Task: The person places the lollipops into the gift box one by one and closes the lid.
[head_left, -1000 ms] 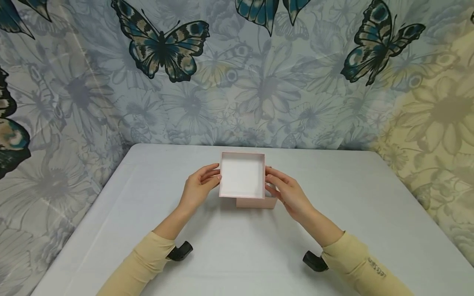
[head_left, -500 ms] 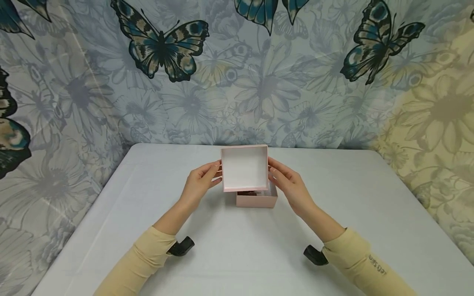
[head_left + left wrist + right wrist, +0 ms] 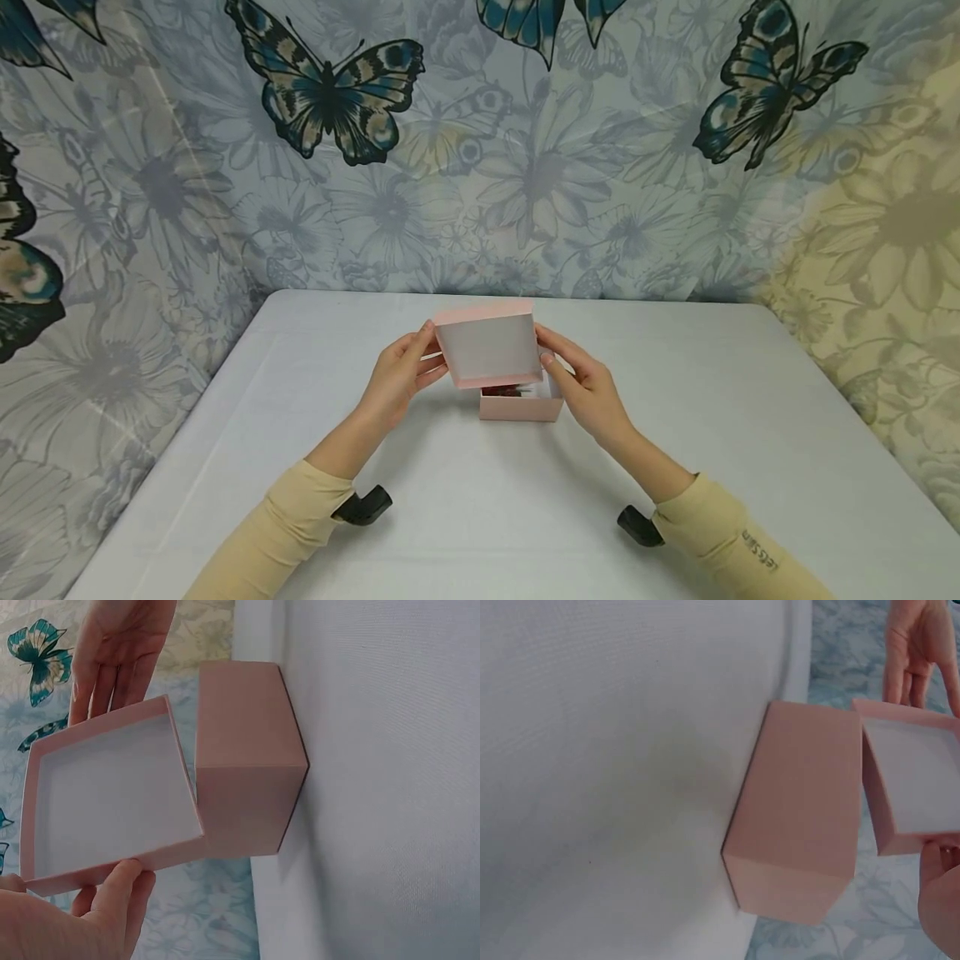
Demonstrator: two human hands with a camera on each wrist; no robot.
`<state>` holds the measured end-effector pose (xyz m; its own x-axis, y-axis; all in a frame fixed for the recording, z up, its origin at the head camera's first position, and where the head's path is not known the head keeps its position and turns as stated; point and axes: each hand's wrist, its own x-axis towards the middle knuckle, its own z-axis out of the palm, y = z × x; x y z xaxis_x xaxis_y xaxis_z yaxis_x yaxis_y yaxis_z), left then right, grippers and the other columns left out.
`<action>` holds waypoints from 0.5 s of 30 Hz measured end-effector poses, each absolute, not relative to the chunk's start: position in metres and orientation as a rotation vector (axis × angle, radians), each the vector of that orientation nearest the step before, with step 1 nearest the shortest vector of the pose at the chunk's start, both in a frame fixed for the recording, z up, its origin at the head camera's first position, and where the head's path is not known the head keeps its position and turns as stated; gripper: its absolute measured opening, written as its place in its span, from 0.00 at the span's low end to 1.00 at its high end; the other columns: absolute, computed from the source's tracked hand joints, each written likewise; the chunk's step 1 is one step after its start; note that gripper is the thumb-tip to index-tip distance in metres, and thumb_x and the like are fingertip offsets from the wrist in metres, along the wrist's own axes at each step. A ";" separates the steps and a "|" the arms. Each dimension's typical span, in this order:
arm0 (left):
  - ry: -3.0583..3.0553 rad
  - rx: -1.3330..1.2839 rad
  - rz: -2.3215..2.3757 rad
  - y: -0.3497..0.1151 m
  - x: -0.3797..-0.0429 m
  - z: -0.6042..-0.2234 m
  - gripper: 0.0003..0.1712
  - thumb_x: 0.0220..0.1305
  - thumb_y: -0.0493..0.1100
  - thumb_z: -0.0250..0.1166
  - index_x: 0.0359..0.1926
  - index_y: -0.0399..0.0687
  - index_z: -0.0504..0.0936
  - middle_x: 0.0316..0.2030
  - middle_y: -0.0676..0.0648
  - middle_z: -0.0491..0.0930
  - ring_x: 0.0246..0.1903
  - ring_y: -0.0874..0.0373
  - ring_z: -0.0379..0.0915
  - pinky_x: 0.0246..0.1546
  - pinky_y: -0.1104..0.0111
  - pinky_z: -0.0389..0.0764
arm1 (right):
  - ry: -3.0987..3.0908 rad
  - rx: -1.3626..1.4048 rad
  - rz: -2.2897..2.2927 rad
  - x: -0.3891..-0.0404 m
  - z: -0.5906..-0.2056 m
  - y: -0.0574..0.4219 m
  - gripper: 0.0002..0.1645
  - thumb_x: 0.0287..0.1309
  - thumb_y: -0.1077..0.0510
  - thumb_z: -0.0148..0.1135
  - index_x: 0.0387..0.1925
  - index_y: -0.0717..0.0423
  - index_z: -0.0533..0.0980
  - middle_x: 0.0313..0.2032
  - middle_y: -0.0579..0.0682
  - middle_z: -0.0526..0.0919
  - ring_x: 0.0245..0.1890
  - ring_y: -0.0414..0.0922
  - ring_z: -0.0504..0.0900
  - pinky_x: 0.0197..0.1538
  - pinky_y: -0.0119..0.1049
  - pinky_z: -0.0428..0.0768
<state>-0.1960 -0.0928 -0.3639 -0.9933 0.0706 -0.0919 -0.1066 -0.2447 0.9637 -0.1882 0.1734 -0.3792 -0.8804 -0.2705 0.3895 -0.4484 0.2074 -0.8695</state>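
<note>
A pink box lid [image 3: 491, 346] with a white inside is held between both hands above and partly in front of the pink box [image 3: 519, 408]. Its hollow side faces the head camera, and it leans to one side. My left hand [image 3: 399, 372] grips the lid's left wall, thumb on the rim in the left wrist view. On the opposite wall, my right hand [image 3: 592, 390] holds it between thumb and fingers. The box stands upright on the table; something dark brown and something whitish show inside, the rest hidden by the lid.
The white-covered table [image 3: 300, 350] extends around the box to a back edge just behind it. Beyond rises a wall cloth with butterflies [image 3: 327, 100] and flowers. A black wrist camera [image 3: 363, 506] juts from the left sleeve, another [image 3: 640, 527] from the right.
The lid has risen slightly and tipped, so its outer left corner sits higher and its far wall shows. More of the box's opening and contents has come into view.
</note>
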 end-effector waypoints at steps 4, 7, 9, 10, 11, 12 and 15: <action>1.872 -0.025 2.413 -0.092 -0.195 -0.365 0.29 0.71 0.55 0.59 0.55 0.32 0.73 0.54 0.35 0.74 0.54 0.43 0.76 0.51 0.62 0.81 | -2.318 0.636 1.793 -0.186 -0.378 0.172 0.24 0.72 0.53 0.53 0.68 0.43 0.69 0.66 0.43 0.71 0.66 0.41 0.68 0.61 0.29 0.73; 1.910 -0.004 2.429 -0.090 -0.194 -0.365 0.26 0.70 0.53 0.60 0.52 0.32 0.75 0.54 0.36 0.75 0.53 0.44 0.77 0.51 0.62 0.81 | -2.286 0.571 1.888 -0.186 -0.373 0.171 0.25 0.71 0.52 0.54 0.67 0.50 0.70 0.64 0.46 0.73 0.64 0.44 0.71 0.59 0.31 0.76; 1.948 0.025 2.440 -0.089 -0.194 -0.365 0.24 0.70 0.52 0.61 0.50 0.32 0.76 0.53 0.36 0.76 0.53 0.45 0.77 0.51 0.63 0.81 | -2.248 0.524 1.985 -0.185 -0.368 0.170 0.26 0.71 0.51 0.55 0.66 0.56 0.71 0.64 0.50 0.73 0.63 0.46 0.72 0.58 0.34 0.77; 1.971 0.043 2.446 -0.088 -0.193 -0.365 0.23 0.70 0.51 0.61 0.49 0.32 0.76 0.53 0.37 0.76 0.53 0.45 0.77 0.51 0.63 0.81 | -2.231 0.496 2.031 -0.185 -0.365 0.170 0.27 0.71 0.51 0.55 0.65 0.59 0.71 0.64 0.52 0.73 0.63 0.47 0.72 0.58 0.35 0.77; 1.994 0.065 2.452 -0.087 -0.193 -0.365 0.23 0.70 0.50 0.61 0.49 0.32 0.77 0.52 0.37 0.76 0.53 0.46 0.77 0.51 0.64 0.81 | -2.214 0.470 2.074 -0.186 -0.362 0.170 0.28 0.71 0.50 0.55 0.65 0.62 0.70 0.64 0.54 0.73 0.64 0.47 0.72 0.58 0.35 0.76; 2.023 0.090 2.453 -0.086 -0.193 -0.364 0.22 0.70 0.50 0.61 0.49 0.33 0.77 0.52 0.37 0.77 0.53 0.47 0.77 0.50 0.65 0.81 | -2.204 0.440 2.109 -0.186 -0.359 0.169 0.29 0.70 0.50 0.56 0.64 0.64 0.70 0.63 0.56 0.73 0.64 0.48 0.72 0.58 0.36 0.76; 2.140 0.200 2.435 -0.084 -0.193 -0.364 0.21 0.70 0.50 0.62 0.50 0.35 0.78 0.51 0.38 0.79 0.53 0.49 0.77 0.51 0.66 0.81 | -2.212 0.323 2.162 -0.189 -0.350 0.170 0.31 0.69 0.48 0.57 0.62 0.68 0.71 0.62 0.59 0.73 0.63 0.49 0.72 0.58 0.36 0.77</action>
<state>-0.1935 -0.0838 -0.3639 -0.9868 0.0016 0.1620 0.1605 -0.1282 0.9787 -0.1886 0.1703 -0.3502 -0.9779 -0.1256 0.1669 -0.1697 0.0122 -0.9854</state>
